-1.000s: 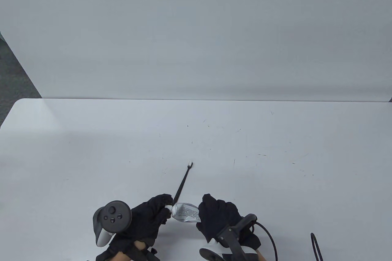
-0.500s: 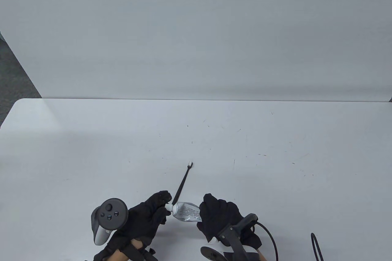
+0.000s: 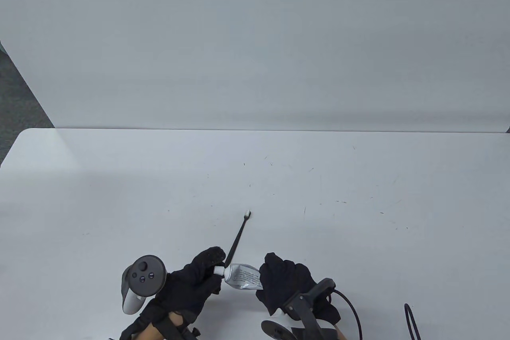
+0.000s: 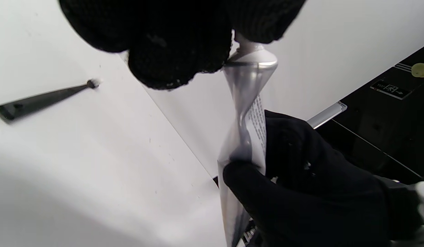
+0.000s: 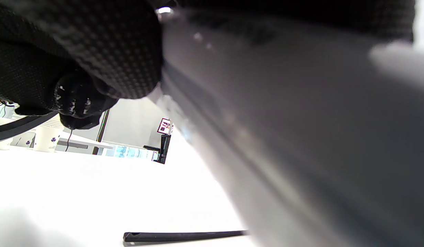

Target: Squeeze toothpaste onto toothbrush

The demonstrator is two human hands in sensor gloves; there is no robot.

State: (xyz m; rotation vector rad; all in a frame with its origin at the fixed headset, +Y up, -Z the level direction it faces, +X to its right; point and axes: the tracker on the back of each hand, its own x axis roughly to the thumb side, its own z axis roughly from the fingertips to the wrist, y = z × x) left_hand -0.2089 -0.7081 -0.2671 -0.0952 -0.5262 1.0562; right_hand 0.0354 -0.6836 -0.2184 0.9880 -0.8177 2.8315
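Observation:
A silver toothpaste tube (image 3: 243, 277) is held between both hands near the table's front edge. My right hand (image 3: 285, 280) grips the tube's body (image 4: 247, 137). My left hand (image 3: 199, 276) pinches the white cap (image 3: 218, 270) at the tube's left end; the cap is mostly hidden by my fingers (image 4: 177, 65) in the left wrist view. A black toothbrush (image 3: 238, 237) with a white bristle head (image 3: 248, 213) lies on the table, head pointing away, apart from both hands. It also shows in the left wrist view (image 4: 44, 99) and the right wrist view (image 5: 184, 236).
The white table (image 3: 119, 196) runs wide to the left, right and back. A black cable (image 3: 412, 322) lies at the front right edge. A white wall panel (image 3: 255, 37) stands behind the table.
My left hand has turned a little around the cap, its tracker shifting slightly. The tube, right hand and toothbrush stay where they were.

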